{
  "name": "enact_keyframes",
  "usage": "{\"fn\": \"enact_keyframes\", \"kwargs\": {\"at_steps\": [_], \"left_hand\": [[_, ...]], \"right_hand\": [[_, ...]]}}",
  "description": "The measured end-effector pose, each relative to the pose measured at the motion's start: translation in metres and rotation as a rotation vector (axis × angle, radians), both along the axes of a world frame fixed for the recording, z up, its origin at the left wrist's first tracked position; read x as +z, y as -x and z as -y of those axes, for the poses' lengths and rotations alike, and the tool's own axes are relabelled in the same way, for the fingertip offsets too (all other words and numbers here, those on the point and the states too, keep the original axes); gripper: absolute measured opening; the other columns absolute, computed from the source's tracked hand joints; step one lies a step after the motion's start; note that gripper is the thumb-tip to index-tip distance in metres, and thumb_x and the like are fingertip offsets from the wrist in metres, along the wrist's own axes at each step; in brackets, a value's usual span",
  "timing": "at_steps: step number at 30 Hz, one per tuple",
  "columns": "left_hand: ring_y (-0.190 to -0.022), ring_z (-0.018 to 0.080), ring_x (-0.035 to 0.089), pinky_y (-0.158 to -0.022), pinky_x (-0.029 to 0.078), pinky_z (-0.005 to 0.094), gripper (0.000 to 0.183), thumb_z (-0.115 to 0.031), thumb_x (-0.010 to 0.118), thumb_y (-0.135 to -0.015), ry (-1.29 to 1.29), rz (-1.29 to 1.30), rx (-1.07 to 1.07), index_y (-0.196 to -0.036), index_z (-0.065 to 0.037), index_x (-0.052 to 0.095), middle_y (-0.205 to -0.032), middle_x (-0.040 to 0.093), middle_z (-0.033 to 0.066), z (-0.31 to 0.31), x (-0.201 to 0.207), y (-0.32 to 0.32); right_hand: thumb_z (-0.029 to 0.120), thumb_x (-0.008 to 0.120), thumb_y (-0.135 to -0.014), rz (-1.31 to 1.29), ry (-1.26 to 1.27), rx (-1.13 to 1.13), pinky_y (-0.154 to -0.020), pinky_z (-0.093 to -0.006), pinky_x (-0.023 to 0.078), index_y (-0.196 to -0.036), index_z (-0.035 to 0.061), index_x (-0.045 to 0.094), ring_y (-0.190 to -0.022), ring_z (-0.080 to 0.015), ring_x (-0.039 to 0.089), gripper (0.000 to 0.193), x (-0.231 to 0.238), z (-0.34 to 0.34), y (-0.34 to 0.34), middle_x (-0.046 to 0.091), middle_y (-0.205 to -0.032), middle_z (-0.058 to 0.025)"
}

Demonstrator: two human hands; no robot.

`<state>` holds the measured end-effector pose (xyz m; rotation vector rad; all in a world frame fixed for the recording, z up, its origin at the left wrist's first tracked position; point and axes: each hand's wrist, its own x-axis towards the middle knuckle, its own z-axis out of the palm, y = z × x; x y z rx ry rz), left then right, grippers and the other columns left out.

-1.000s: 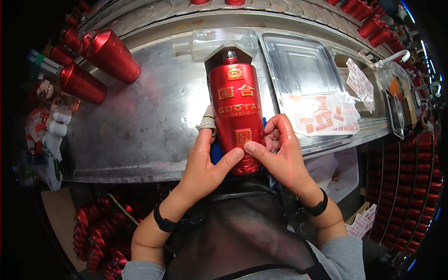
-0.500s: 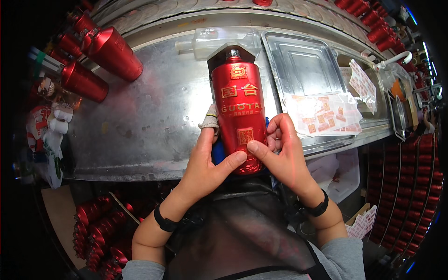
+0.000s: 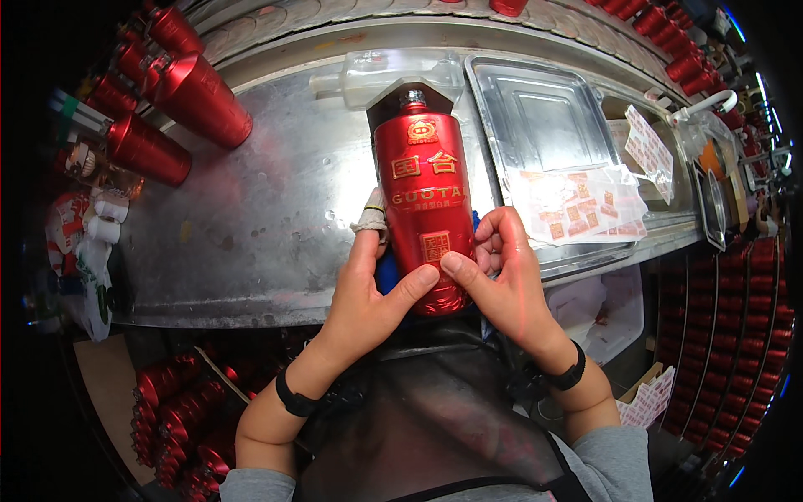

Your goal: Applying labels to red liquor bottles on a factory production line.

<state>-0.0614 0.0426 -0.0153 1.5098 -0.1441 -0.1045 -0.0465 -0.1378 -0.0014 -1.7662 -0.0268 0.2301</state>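
A glossy red bottle [image 3: 422,180] with gold lettering lies in front of me, its neck pointing away, propped on a dark angled rest [image 3: 386,107]. My left hand [image 3: 361,280] closes round the bottle's lower left side, thumb on its front; a whitish cover wraps one fingertip. On the other side my right hand [image 3: 508,276] grips with curled fingers. Its thumb presses at the lower right corner of a square red-and-gold decal [image 3: 436,246]. A bit of blue cloth [image 3: 386,274] shows beneath the bottle; the bottle's underside is hidden.
Behind the rest lies a clear glass bottle [image 3: 401,77]. To the right, decal sheets [image 3: 577,205] lie over a metal tray [image 3: 544,109]. Several red bottles [image 3: 196,99] stand at the back left of the metal table [image 3: 251,209]. A conveyor [image 3: 351,21] runs along the back.
The bottle and the surroundings sit slightly further left in the picture. Both hands keep the same hold, with the right thumb still at the decal.
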Motion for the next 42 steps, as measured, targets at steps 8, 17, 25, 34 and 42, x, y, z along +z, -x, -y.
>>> {"fn": "enact_keyframes", "kwargs": {"at_steps": [8, 17, 25, 34, 42], "left_hand": [[-0.127, 0.0230, 0.044, -0.107, 0.034, 0.0357, 0.085, -0.019, 0.069, -0.086, 0.002, -0.032, 0.021, -0.147, 0.006, 0.015, -0.140, 0.041, 0.0178, -0.002, -0.006, -0.002], [-0.123, 0.0220, 0.048, -0.105, 0.037, 0.0360, 0.076, -0.020, 0.070, -0.086, 0.010, 0.001, 0.043, -0.143, 0.006, 0.026, -0.134, 0.046, 0.0171, 0.003, 0.005, -0.010], [-0.118, 0.0218, 0.052, -0.103, 0.039, 0.0363, 0.070, -0.023, 0.072, -0.085, 0.046, -0.030, 0.073, -0.135, 0.007, 0.034, -0.128, 0.051, 0.0166, 0.005, 0.002, -0.010], [-0.127, 0.0231, 0.044, -0.107, 0.034, 0.0362, 0.089, -0.019, 0.073, -0.082, -0.010, 0.006, -0.016, -0.146, 0.005, 0.017, -0.138, 0.041, 0.0164, -0.002, 0.004, -0.006], [-0.127, 0.0229, 0.044, -0.107, 0.034, 0.0356, 0.090, -0.018, 0.073, -0.082, 0.018, -0.021, -0.037, -0.148, 0.003, 0.015, -0.138, 0.041, 0.0158, -0.003, 0.003, -0.007]], "right_hand": [[0.026, 0.076, -0.081, 0.034, 0.012, 0.014, -0.053, -0.0226, 0.034, -0.091, 0.0052, 0.041, -0.062, -0.0051, 0.035, 0.042, 0.002, 0.003, -0.005, 0.041, -0.071, 0.0019], [0.031, 0.075, -0.082, 0.013, 0.178, 0.027, -0.050, -0.0257, 0.035, -0.085, 0.0048, 0.040, -0.059, -0.0068, 0.038, 0.044, 0.008, 0.000, -0.010, 0.042, -0.065, -0.0014], [0.032, 0.072, -0.084, 0.058, 0.173, 0.035, -0.051, -0.0267, 0.035, -0.086, 0.0046, 0.040, -0.059, -0.0079, 0.037, 0.042, 0.004, 0.003, -0.010, 0.041, -0.064, -0.0015], [0.037, 0.077, -0.078, 0.105, 0.345, 0.047, -0.050, -0.0267, 0.039, -0.084, 0.0046, 0.040, -0.055, -0.0089, 0.042, 0.049, 0.015, -0.004, -0.020, 0.046, -0.060, -0.0033], [0.039, 0.078, -0.077, 0.078, 0.274, 0.029, -0.050, -0.0299, 0.041, -0.084, 0.0048, 0.039, -0.056, -0.0118, 0.045, 0.052, 0.013, -0.003, -0.019, 0.048, -0.061, -0.0056]]}}
